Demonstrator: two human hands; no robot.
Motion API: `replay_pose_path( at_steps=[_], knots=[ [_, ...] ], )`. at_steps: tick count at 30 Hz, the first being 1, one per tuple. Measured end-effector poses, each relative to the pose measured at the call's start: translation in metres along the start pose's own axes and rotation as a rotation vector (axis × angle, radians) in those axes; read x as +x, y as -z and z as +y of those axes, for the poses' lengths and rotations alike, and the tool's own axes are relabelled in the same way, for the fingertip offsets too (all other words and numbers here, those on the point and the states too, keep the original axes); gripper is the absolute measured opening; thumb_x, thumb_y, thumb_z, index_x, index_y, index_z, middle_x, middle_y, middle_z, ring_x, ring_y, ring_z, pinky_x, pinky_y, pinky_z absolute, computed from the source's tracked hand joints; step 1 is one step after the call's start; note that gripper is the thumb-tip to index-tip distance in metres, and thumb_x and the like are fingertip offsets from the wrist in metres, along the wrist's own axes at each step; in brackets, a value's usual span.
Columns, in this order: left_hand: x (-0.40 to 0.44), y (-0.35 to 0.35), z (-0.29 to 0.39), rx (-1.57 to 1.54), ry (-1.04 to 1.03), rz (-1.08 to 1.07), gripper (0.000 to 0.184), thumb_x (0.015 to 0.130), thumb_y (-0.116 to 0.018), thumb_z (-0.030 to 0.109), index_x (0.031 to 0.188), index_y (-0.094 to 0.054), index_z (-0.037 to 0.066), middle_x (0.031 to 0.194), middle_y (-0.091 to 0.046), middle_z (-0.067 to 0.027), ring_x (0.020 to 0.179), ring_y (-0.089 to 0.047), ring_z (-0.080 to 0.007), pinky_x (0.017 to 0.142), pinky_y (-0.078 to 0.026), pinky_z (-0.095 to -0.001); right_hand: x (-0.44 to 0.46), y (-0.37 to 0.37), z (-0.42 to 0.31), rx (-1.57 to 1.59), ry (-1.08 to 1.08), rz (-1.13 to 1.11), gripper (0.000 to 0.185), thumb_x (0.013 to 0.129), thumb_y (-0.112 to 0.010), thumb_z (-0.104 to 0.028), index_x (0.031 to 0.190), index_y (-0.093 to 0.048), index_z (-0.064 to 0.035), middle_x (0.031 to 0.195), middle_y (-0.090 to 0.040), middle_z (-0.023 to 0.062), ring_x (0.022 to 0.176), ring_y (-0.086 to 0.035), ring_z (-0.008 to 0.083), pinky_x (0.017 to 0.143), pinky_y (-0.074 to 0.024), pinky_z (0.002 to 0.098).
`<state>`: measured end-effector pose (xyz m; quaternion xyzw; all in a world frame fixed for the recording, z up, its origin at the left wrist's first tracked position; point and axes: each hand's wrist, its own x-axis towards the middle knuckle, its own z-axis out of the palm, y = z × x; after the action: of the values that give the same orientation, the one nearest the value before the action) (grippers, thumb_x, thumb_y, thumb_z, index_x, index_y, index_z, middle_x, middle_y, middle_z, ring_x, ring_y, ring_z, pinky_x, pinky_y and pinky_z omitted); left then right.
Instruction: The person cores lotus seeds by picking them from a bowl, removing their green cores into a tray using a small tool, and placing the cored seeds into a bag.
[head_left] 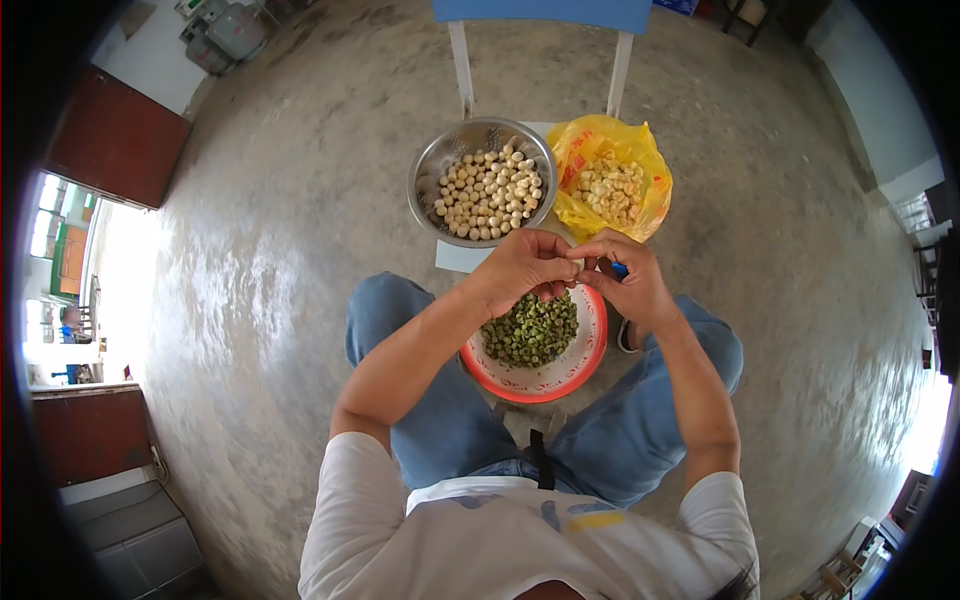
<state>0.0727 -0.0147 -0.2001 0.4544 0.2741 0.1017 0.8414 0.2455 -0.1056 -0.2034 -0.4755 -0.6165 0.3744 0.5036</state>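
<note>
My left hand (526, 268) and my right hand (632, 285) meet fingertip to fingertip above the basin. Between them they pinch a small pale seed (578, 263), mostly covered by the fingers. A small blue-handled tool (620, 270) shows in my right hand; its working end is hidden. Below, a white basin with a red rim (597, 350) contains many green husk-like pieces (530, 335). Beyond my left hand, a metal colander (425, 170) holds many round beige seeds (490, 192). Beside it, an open yellow plastic bag (655, 190) has pale, peeled-looking pieces (610, 188) inside.
The colander and bag stand on a low pale surface (458, 257) in front of a blue-topped chair (540, 10). My bent knees (395, 300) flank the basin. Gas cylinders (235, 30) stand at the far left, near a dark red door (115, 135). Concrete floor (260, 250) surrounds me.
</note>
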Motion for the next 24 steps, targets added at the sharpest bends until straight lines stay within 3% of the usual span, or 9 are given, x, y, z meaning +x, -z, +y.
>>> replay_pose_path(
  at_steps=[15, 24],
  knots=[
    [-0.003, -0.005, -0.001, 0.029, -0.015, 0.129, 0.012, 0.079, -0.059, 0.001, 0.089, -0.062, -0.006, 0.074, -0.064, -0.0114, 0.06, -0.062, -0.0141, 0.052, -0.05, -0.0216, 0.001, -0.002, 0.005, -0.206, 0.109, 0.019, 0.025, 0.073, -0.07, 0.0, 0.095, -0.061, -0.0055, 0.081, -0.057, 0.0032, 0.07, -0.056, 0.0124, 0.056, -0.0426, 0.0236],
    [0.0, -0.005, 0.002, -0.142, -0.061, 0.139, 0.015, 0.083, -0.057, -0.001, 0.095, -0.061, -0.009, 0.086, -0.064, -0.0152, 0.074, -0.066, -0.0211, 0.068, -0.058, -0.0302, 0.001, -0.001, -0.007, -0.131, -0.225, 0.104, 0.017, 0.075, -0.064, -0.002, 0.09, -0.056, -0.0065, 0.082, -0.054, -0.0028, 0.063, -0.042, 0.0008, 0.051, -0.0342, 0.0178]
  ],
)
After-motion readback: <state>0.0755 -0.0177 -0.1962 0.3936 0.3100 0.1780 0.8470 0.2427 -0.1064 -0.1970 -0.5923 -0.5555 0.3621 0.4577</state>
